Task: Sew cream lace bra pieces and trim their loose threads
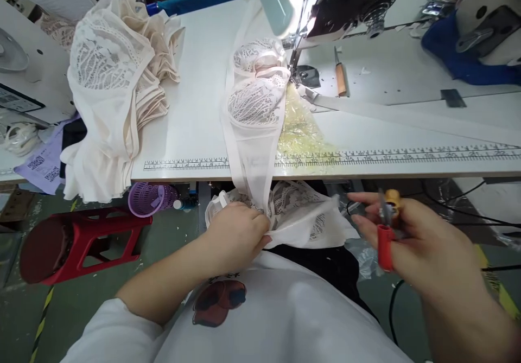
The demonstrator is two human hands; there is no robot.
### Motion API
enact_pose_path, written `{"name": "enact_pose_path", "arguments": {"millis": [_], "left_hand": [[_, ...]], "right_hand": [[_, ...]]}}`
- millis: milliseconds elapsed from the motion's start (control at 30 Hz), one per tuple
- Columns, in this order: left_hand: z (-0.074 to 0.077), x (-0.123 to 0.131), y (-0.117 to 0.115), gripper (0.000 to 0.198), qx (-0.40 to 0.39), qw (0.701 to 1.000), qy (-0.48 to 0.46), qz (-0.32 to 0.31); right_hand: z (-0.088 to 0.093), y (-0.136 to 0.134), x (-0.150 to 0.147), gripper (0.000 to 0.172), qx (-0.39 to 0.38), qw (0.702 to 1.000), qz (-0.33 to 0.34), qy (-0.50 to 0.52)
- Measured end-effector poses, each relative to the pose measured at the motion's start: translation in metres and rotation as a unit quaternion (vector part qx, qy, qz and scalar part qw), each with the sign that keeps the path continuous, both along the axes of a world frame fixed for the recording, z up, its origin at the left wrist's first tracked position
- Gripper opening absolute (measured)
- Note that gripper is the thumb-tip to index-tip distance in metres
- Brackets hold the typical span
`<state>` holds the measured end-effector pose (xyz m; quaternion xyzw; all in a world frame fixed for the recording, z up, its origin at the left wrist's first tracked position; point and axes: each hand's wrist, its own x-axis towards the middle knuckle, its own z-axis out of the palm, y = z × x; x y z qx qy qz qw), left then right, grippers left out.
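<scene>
My left hand (236,234) is closed on the edge of a white lace bra (299,211) in my lap, just below the table edge. From it, a connected bra piece (257,119) runs up over the edge to the sewing machine's presser foot (293,62). My right hand (423,243), to the right of the lap and apart from the fabric, holds small scissors (385,238) with a red handle. An orange-yellow piece (392,199) shows beside the blade; whether it belongs to the scissors I cannot tell. Motion blurs this hand slightly.
A stack of cream lace bra pieces (109,81) hangs over the table edge at left. A wooden-handled tool (340,75) lies right of the needle, and yellowish plastic (299,124) beside the fabric. A red stool (93,241) and purple basket (148,199) stand below left.
</scene>
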<state>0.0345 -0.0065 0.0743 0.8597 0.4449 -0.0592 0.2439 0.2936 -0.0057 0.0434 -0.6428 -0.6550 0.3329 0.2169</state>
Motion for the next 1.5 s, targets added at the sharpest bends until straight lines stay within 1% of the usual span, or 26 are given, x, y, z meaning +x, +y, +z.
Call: {"name": "enact_pose_path", "arguments": {"millis": [67,133,167,200,233,300,400,467,533,600,700,767,833,900,967,1000,1067,1133,1167,1200,1300,1367,1433,1500], "left_hand": [[-0.003,0.006,0.0,0.014,0.015,1.0,-0.007,-0.024],[-0.007,0.011,-0.001,0.015,0.041,0.998,-0.025,-0.048],[-0.009,0.012,-0.002,0.016,0.054,0.996,-0.034,-0.056],[-0.01,0.013,-0.003,0.017,0.063,0.995,-0.042,-0.062],[-0.011,0.013,-0.003,0.017,0.069,0.995,-0.046,-0.064],[-0.009,0.01,-0.003,0.016,0.074,0.995,-0.037,-0.064],[0.001,-0.004,-0.003,0.012,0.084,0.994,0.007,-0.065],[0.01,-0.019,-0.002,0.01,0.083,0.994,0.036,-0.054],[0.016,-0.034,-0.003,0.012,0.078,0.996,0.036,-0.037],[0.019,-0.047,-0.005,0.014,0.089,0.996,-0.004,-0.02],[0.017,-0.059,-0.011,0.014,0.127,0.986,-0.108,0.006],[0.014,-0.061,-0.014,0.015,0.15,0.972,-0.182,0.004],[0.013,-0.062,-0.014,0.018,0.148,0.96,-0.237,-0.007],[0.015,-0.061,-0.012,0.018,0.104,0.956,-0.274,-0.014],[0.017,-0.059,-0.007,0.013,0.021,0.949,-0.314,-0.02],[0.019,-0.059,-0.005,0.011,-0.03,0.94,-0.338,-0.03],[0.02,-0.058,0.0,0.01,-0.129,0.913,-0.381,-0.06],[0.02,-0.058,0.003,0.013,-0.196,0.894,-0.397,-0.074],[0.02,-0.058,0.004,0.013,-0.21,0.892,-0.394,-0.067],[0.02,-0.058,0.004,0.014,-0.211,0.897,-0.386,-0.049],[0.018,-0.059,0.001,0.012,-0.167,0.921,-0.35,0.031],[0.015,-0.059,-0.001,0.01,-0.136,0.929,-0.336,0.072],[0.011,-0.059,-0.004,0.008,-0.114,0.929,-0.337,0.1],[0.006,-0.059,-0.006,0.006,-0.105,0.922,-0.347,0.136]], "right_hand": [[0.002,0.0,-0.016,0.011,-0.024,0.992,0.098,0.078],[0.003,0.0,-0.034,0.006,-0.072,0.969,0.215,0.103],[0.002,0.0,-0.043,0.005,-0.092,0.958,0.254,0.099],[0.001,0.001,-0.05,0.007,-0.106,0.951,0.275,0.094],[-0.001,0.001,-0.056,0.01,-0.112,0.948,0.282,0.096],[-0.004,0.002,-0.063,0.016,-0.107,0.95,0.269,0.118],[-0.008,0.001,-0.061,0.024,-0.087,0.955,0.239,0.156],[-0.009,0.0,-0.056,0.02,-0.077,0.954,0.23,0.177],[-0.009,0.0,-0.051,0.011,-0.066,0.954,0.229,0.183],[-0.009,0.0,-0.047,0.008,-0.047,0.958,0.228,0.169],[-0.01,0.002,-0.044,0.005,-0.029,0.961,0.223,0.162],[-0.01,0.003,-0.043,0.004,-0.026,0.959,0.225,0.17],[-0.01,0.004,-0.041,0.009,-0.021,0.957,0.229,0.175],[-0.009,0.005,-0.039,0.011,-0.015,0.956,0.232,0.178],[-0.008,0.004,-0.036,0.012,-0.002,0.957,0.233,0.172],[-0.008,0.004,-0.035,0.013,0.004,0.958,0.235,0.167],[-0.008,0.002,-0.033,0.016,0.016,0.957,0.242,0.157],[-0.008,0.0,-0.031,0.021,0.021,0.955,0.252,0.154],[-0.008,-0.001,-0.03,0.022,0.022,0.955,0.254,0.151],[-0.009,-0.002,-0.029,0.023,0.025,0.956,0.254,0.147],[-0.009,-0.005,-0.028,0.019,0.048,0.957,0.249,0.139],[-0.008,-0.007,-0.027,0.017,0.081,0.955,0.251,0.138],[-0.008,-0.008,-0.025,0.02,0.113,0.948,0.261,0.143],[-0.007,-0.011,-0.024,0.023,0.131,0.942,0.271,0.146]]}}
